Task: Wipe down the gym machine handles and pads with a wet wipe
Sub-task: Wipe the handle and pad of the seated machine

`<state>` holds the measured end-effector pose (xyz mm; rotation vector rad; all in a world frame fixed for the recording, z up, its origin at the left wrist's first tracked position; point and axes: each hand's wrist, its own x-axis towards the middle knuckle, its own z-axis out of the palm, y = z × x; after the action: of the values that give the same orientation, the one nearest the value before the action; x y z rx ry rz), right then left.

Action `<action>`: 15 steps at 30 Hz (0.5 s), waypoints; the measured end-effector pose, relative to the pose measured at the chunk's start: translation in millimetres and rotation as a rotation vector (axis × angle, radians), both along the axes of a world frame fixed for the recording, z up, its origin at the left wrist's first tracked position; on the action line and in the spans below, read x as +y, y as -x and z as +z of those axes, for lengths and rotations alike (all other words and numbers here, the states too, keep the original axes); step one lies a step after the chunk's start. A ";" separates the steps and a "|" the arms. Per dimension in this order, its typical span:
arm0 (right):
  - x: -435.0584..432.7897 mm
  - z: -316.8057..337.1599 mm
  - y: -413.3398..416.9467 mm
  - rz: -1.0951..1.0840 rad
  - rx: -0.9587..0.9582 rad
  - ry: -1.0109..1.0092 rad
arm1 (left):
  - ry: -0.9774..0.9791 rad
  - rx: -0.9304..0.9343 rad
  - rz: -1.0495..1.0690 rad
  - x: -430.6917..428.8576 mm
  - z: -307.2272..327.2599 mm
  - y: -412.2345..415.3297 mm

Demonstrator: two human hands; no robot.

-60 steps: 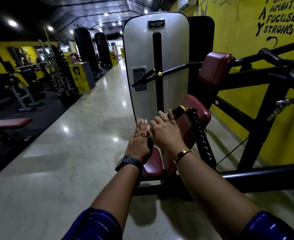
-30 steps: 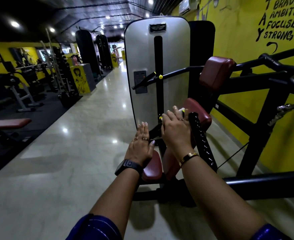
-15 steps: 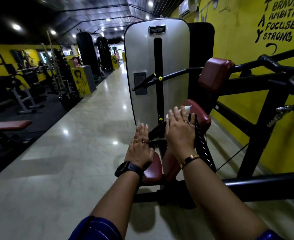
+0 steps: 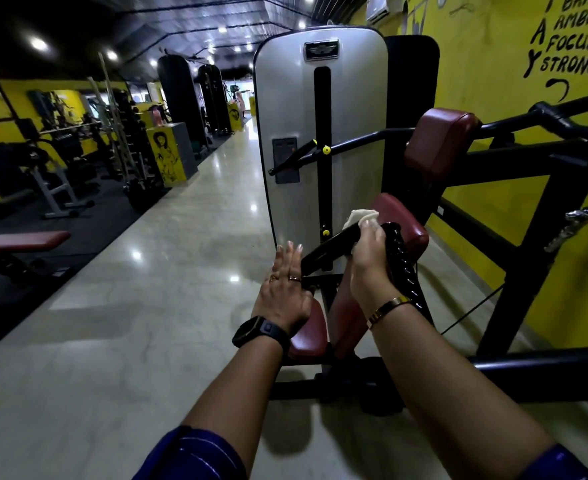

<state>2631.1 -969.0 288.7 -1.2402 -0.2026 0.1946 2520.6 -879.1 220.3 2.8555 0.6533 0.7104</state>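
Note:
A gym machine stands in front of me with a silver weight-stack cover (image 4: 292, 109) and maroon pads. My right hand (image 4: 368, 258) grips a black lever handle (image 4: 330, 245) with a white wet wipe (image 4: 358, 215) wrapped under the fingers, the wipe sticking out above the hand. Beside it runs a ribbed black grip (image 4: 403, 268). My left hand (image 4: 283, 289), fingers straight, rests on the edge of the lower maroon seat pad (image 4: 308, 336). A second maroon pad (image 4: 403, 223) lies behind the handle, and a third (image 4: 437, 143) sits higher on the black frame.
The machine's black frame bars (image 4: 534, 161) cross on the right against a yellow wall (image 4: 493, 46). A pale tiled aisle (image 4: 147, 289) runs on the left. Beyond it are a maroon bench (image 4: 19, 240), weight racks (image 4: 119, 143) and other machines on dark matting.
My right hand has slid up along the lever handle and turned, so the white wipe now shows above it. The left hand has stayed on the seat pad.

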 end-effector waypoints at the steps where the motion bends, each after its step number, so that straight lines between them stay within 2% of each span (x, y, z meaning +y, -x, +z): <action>1: 0.1 -1.2 0.5 0.022 0.009 -0.038 | 0.001 -0.007 -0.002 0.4 0.1 0.0; 4: -0.1 -0.3 6.0 0.118 -0.006 -0.137 | 0.002 -0.002 0.002 0.3 0.1 -0.4; 8: 0.3 -6.9 12.7 0.110 0.234 -0.098 | -0.007 -0.004 -0.005 0.9 -0.5 -0.9; 12: 1.0 -15.2 27.1 0.354 0.375 -0.127 | -0.011 0.000 -0.005 1.0 -0.2 -0.2; 15: 3.3 -15.9 35.9 0.408 0.451 -0.136 | -0.004 -0.007 -0.013 0.8 0.1 0.2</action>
<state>2595.3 -965.7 272.8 -0.9805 -0.0725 0.7920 2520.4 -878.2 220.4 2.8566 0.6324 0.7202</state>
